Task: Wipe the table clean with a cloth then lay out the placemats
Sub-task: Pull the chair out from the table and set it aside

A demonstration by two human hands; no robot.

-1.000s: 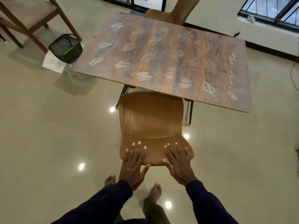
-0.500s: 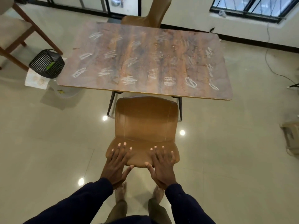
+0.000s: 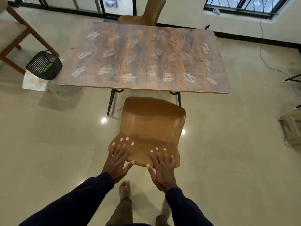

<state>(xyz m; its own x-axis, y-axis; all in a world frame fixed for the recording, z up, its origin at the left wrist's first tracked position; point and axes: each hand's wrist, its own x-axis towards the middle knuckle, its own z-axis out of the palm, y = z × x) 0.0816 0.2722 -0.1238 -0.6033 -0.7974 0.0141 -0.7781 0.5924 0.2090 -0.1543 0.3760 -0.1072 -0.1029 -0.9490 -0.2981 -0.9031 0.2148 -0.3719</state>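
Resting both palms on the top edge of the brown chair (image 3: 151, 124), I have my left hand (image 3: 118, 160) and right hand (image 3: 162, 167) spread flat, fingers splayed, gripping nothing. The chair stands just beside the near edge of the desk (image 3: 143, 59), its back toward me. I see no cloth in reach; a pale patterned sheet (image 3: 33, 82) lies on the floor under the black basket (image 3: 44, 65) to the left of the desk, but whether it is a cloth or a placemat I cannot tell. A cloth should be soft, light and limp, so I would bunch it in one palm instead of pinching a corner. The desk top looks stiff, flat and smooth, a dark wood-grain board with rounded corners. White chalky scribbles are scattered across nearly all of it, in rough rows from left to right. None of it looks wiped yet, and no mats lie on it.
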